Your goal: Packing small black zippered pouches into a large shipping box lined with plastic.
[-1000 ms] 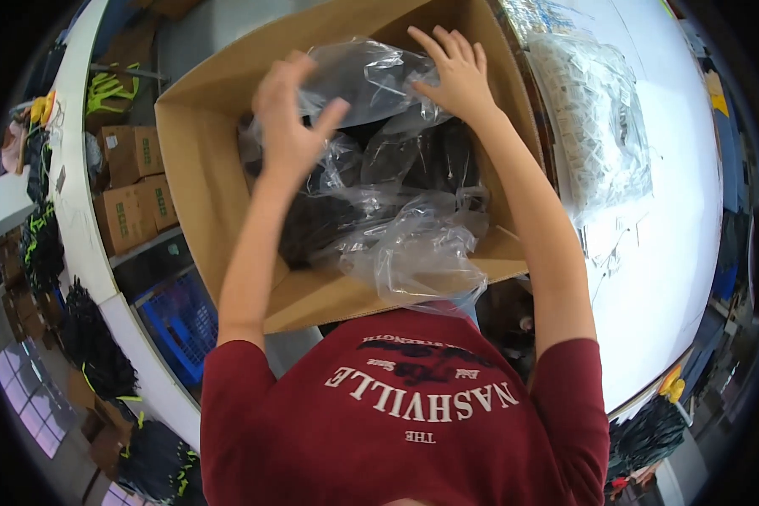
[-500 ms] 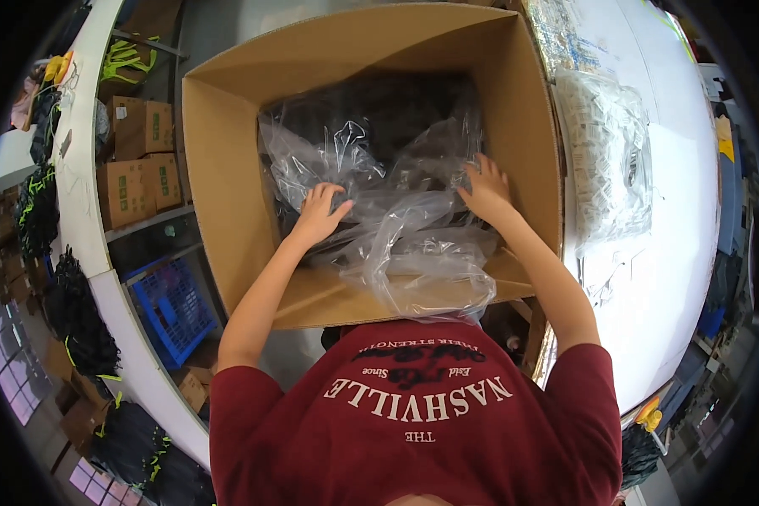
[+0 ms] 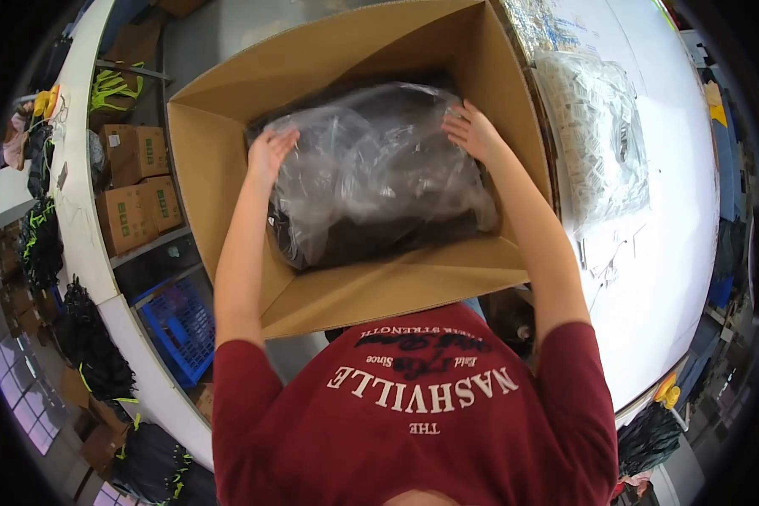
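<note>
A large open cardboard box (image 3: 405,287) stands in front of me. Inside it, a clear plastic bag (image 3: 371,160) lies spread over dark goods (image 3: 371,240), whose kind I cannot make out through the film. My left hand (image 3: 271,152) rests at the bag's far left edge, fingers apart and touching the plastic. At the far right side of the bag is my right hand (image 3: 471,131), its fingers stretched out against the film near the box wall. Neither hand visibly grips anything.
A white table (image 3: 675,219) on the right bears a clear bag of white printed labels or packets (image 3: 599,139). On the left, shelving holds closed cartons (image 3: 135,215) and a blue plastic crate (image 3: 177,325). Bundles of black straps (image 3: 93,337) hang beyond it.
Both hands have moved away from me toward the box's far side. The plastic that was bunched near me now lies flatter across the dark goods.
</note>
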The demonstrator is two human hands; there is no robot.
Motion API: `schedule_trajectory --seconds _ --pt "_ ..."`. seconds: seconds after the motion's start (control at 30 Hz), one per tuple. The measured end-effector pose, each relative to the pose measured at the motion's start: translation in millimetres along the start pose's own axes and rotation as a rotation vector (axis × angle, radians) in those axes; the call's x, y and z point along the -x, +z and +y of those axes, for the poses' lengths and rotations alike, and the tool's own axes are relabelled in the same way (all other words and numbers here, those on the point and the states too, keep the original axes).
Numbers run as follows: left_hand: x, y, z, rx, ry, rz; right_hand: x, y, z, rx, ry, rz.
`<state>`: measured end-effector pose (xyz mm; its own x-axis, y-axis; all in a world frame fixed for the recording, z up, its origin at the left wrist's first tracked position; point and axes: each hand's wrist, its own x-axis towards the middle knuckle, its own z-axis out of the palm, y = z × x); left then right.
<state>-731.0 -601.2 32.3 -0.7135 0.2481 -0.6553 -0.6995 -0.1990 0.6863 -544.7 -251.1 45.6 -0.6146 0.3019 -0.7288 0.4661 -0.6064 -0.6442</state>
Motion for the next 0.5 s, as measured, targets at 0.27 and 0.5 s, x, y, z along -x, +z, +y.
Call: schedule_trajectory --seconds 0.27,0.5 --pt "137 -13 39 -1.346 0.866 0.055 89 18 3 1.214 -0.868 -0.188" --pt "191 -141 6 -0.872 0.450 0.299 201 41 85 1.178 -0.324 -0.928"
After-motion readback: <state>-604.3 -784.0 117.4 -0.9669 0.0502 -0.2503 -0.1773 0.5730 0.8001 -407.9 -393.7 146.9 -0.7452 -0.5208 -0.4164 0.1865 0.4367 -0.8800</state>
